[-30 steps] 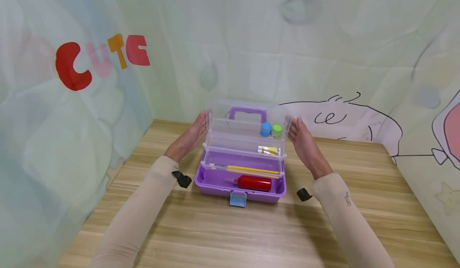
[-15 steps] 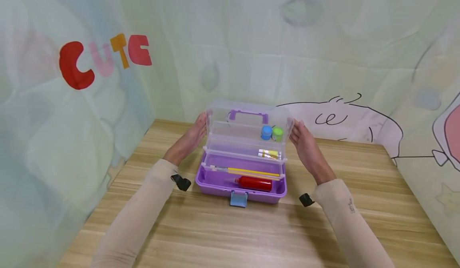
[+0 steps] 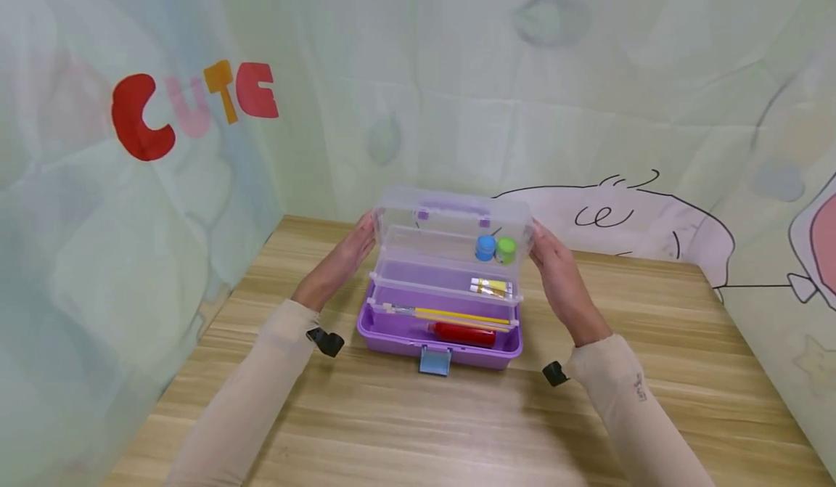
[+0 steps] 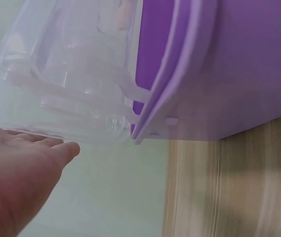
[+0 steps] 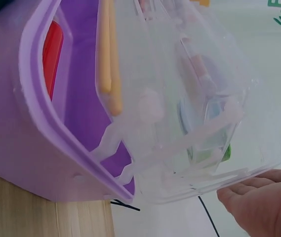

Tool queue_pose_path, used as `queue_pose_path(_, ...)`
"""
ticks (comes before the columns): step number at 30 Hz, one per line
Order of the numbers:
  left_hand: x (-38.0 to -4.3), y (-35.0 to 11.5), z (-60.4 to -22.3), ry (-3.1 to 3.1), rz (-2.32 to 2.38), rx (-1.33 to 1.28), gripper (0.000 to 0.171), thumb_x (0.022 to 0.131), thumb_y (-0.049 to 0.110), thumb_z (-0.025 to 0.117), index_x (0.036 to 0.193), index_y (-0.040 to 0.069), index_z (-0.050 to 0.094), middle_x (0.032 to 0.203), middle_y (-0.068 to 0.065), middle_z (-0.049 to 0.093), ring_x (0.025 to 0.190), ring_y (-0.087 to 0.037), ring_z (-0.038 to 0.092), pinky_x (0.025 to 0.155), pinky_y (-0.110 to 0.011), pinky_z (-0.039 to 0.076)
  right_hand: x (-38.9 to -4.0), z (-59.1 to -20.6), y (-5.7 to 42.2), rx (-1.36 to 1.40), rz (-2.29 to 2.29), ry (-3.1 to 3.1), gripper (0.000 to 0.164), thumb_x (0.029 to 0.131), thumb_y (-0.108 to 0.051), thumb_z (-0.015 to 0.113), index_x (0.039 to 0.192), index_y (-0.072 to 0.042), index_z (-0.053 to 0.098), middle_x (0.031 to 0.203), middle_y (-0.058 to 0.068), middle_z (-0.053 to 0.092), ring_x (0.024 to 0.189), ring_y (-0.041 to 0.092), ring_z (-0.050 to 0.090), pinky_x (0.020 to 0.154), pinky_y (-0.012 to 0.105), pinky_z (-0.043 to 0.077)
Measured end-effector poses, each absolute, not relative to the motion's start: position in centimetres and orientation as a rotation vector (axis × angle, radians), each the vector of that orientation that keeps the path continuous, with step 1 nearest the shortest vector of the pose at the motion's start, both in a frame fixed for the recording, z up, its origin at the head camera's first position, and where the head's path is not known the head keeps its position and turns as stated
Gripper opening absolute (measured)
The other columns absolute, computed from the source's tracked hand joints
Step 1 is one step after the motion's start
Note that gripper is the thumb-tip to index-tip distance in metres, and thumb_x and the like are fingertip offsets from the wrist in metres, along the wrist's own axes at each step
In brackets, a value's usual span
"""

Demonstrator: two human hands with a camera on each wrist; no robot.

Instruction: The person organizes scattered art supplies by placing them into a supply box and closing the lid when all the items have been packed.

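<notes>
A purple storage box [image 3: 385,340] with a clear lid [image 3: 398,200] and clear fold-out trays stands on the table. My left hand [image 3: 339,262] lies along the lid's left side, fingers extended; in the left wrist view its fingertips meet the lid's edge. Opposite, my right hand [image 3: 563,284] touches the lid's right side with straight fingers. The lid is raised and tilts over the trays. Inside are a blue paint jar [image 3: 485,247], a green paint jar [image 3: 506,250], paint tubes [image 3: 491,286], paintbrushes [image 3: 457,316] and a red bottle [image 3: 465,334] at the bottom.
A blue latch [image 3: 435,361] hangs down at the box's front. The wooden table [image 3: 405,429] extends around the box. Behind it hangs a printed cloth backdrop [image 3: 457,109], with another on each side.
The clear lid has swung forward and down a little between both hands, and the trays have folded slightly inward. The purple handle has tipped nearly out of sight.
</notes>
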State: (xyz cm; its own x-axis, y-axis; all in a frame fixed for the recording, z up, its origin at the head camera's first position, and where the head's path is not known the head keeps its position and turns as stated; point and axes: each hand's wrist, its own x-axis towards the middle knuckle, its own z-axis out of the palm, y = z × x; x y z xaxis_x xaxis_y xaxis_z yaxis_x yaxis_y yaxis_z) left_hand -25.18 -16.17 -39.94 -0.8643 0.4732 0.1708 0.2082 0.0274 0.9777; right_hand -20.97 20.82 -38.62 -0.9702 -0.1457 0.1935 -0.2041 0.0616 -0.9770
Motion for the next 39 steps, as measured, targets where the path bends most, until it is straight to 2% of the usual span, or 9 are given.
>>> queue_pose_path(7,-24.5,-16.3,-40.0,2.139,1.901,0.718,0.073,0.107,0.057,0.020,0.165,0.016,-0.001,0.172,-0.005,0.000,0.158,-0.022,0.002,0.127,-0.044,0.004,-19.8,-38.1,20.5,0.215,1.942,-2.429,0.065,0.104,-0.059,0.039,0.161,-0.029,0.028,0.167,-0.003,0.028,0.154,0.023,0.025,0.124,0.051,0.021)
queue_pose_path(13,-23.7,-16.5,-39.9,2.136,1.903,0.755,0.069,0.109,0.051,0.020,0.165,0.017,-0.001,0.172,-0.003,-0.003,0.157,-0.019,-0.002,0.127,-0.045,0.003,-19.2,-37.9,20.7,0.171,1.916,-2.492,0.071,0.102,-0.064,0.041,0.162,-0.031,0.024,0.168,-0.006,0.022,0.155,0.025,0.019,0.123,0.058,0.016)
queue_pose_path(18,-23.1,-16.6,-40.1,2.128,1.908,0.770,0.068,0.109,0.051,0.021,0.165,0.019,-0.001,0.172,0.001,-0.003,0.157,-0.017,-0.002,0.127,-0.047,0.003,-18.6,-37.8,20.7,0.163,1.929,-2.505,0.072,0.102,-0.063,0.041,0.162,-0.027,0.023,0.168,-0.004,0.022,0.154,0.027,0.024,0.123,0.055,0.019)
queue_pose_path(25,-22.0,-16.7,-40.3,2.126,1.903,0.775,0.065,0.110,0.044,0.021,0.165,0.019,-0.003,0.172,0.001,-0.005,0.157,-0.018,-0.003,0.126,-0.049,0.002,-17.4,-37.8,20.4,0.143,1.934,-2.532,0.072,0.102,-0.062,0.042,0.163,-0.029,0.020,0.168,-0.008,0.020,0.156,0.022,0.017,0.123,0.059,0.015)
queue_pose_path(30,-21.1,-17.0,-40.7,2.119,1.899,0.792,0.062,0.110,0.043,0.021,0.165,0.023,-0.003,0.171,0.004,-0.005,0.157,-0.017,-0.005,0.126,-0.052,0.001,-16.8,-38.4,20.3,0.194,1.939,-2.499,0.069,0.104,-0.054,0.046,0.163,-0.025,0.023,0.166,-0.005,0.028,0.154,0.020,0.023,0.124,0.054,0.017)
queue_pose_path(35,-20.2,-17.2,-41.2,2.113,1.893,0.792,0.060,0.111,0.041,0.020,0.164,0.026,-0.003,0.171,0.007,-0.006,0.157,-0.014,-0.008,0.125,-0.053,0.000,-16.3,-39.1,20.2,0.179,1.898,-2.504,0.071,0.103,-0.054,0.051,0.162,-0.023,0.026,0.164,-0.002,0.033,0.152,0.020,0.030,0.122,0.050,0.025)
queue_pose_path(39,-19.4,-17.3,-41.4,2.112,1.893,0.786,0.061,0.111,0.039,0.020,0.164,0.025,-0.005,0.171,0.005,-0.008,0.157,-0.017,-0.010,0.124,-0.056,-0.003,-15.6,-39.5,20.0,0.181,1.873,-2.479,0.070,0.102,-0.052,0.054,0.161,-0.022,0.031,0.162,-0.001,0.038,0.149,0.019,0.037,0.119,0.043,0.032)
